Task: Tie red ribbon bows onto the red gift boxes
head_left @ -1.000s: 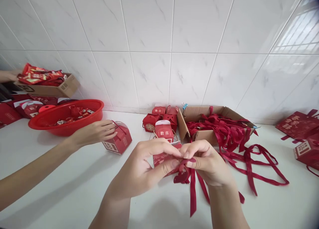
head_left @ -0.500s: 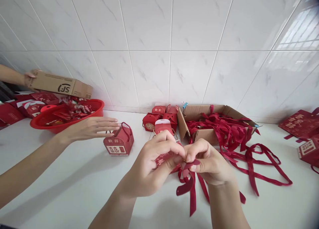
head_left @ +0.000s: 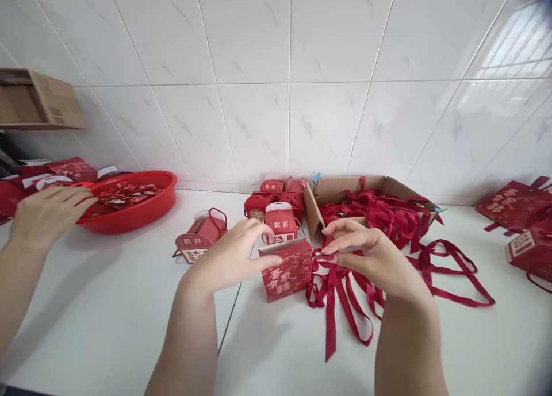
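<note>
The red paper box [head_left: 288,276] stands mid-desk [head_left: 129,321], set forward of the rear edge. The left hand [head_left: 230,255] is open at its left side; the right hand [head_left: 366,249] pinches a red strip [head_left: 321,257] at its right side.

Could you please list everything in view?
Round plastic basin: one, red, left
Wrapped packets: many, red, in basin
Open cardboard cartons: two, brown, upper left, right-centre
Fabric ribbons: many, dark red, around right carton
Open-topped card box: one, red, centre
Cord-handled card box: one, red, left-centre
Small card boxes: about five, red, back centre
Card packaging: several, red, both edges
Small clip: at least one, blue, carton rim
Tabletop: one, white, below
Tiled wall: one, white, behind
Co-worker's hand: one, left
Left hand, right hand: one each, centre
</note>
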`<action>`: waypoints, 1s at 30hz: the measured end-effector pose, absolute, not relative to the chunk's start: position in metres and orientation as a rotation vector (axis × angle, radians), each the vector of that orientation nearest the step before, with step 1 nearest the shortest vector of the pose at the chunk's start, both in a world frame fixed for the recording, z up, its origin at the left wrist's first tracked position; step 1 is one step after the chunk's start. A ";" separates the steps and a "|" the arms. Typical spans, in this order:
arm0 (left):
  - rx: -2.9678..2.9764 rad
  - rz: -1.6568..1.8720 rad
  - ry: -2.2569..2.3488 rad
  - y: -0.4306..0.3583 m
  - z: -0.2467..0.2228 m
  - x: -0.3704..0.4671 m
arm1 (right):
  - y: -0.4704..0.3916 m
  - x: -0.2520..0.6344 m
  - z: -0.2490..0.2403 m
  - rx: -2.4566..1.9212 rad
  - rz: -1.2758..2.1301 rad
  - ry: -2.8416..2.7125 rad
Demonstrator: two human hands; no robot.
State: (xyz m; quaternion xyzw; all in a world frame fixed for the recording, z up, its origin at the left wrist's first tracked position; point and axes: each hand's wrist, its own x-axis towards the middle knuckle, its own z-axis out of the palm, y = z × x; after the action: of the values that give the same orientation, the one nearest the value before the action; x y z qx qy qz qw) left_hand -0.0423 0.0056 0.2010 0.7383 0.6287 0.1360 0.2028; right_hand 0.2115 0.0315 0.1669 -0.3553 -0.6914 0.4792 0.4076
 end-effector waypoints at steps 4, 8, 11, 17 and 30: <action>2.144 0.161 1.791 0.017 0.190 -0.039 | 0.045 0.204 0.158 -1.095 1.155 -1.941; 2.250 0.147 1.717 0.025 0.183 -0.035 | 0.054 0.193 0.150 -1.079 1.165 -2.049; 2.304 0.194 1.696 0.027 0.182 -0.034 | 0.057 0.191 0.148 -1.028 1.138 -2.074; 2.319 0.259 1.721 0.034 0.177 -0.033 | 0.062 0.185 0.141 -0.953 1.154 -2.121; 2.329 0.375 1.458 0.038 0.181 -0.042 | 0.070 0.185 0.134 -0.944 1.168 -2.106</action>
State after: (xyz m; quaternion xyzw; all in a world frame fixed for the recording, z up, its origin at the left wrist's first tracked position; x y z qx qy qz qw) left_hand -0.0417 0.0378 0.1808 0.8256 0.5168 0.1329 0.1834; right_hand 0.1849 0.0705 0.1340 -0.3512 -0.7830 0.4342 0.2740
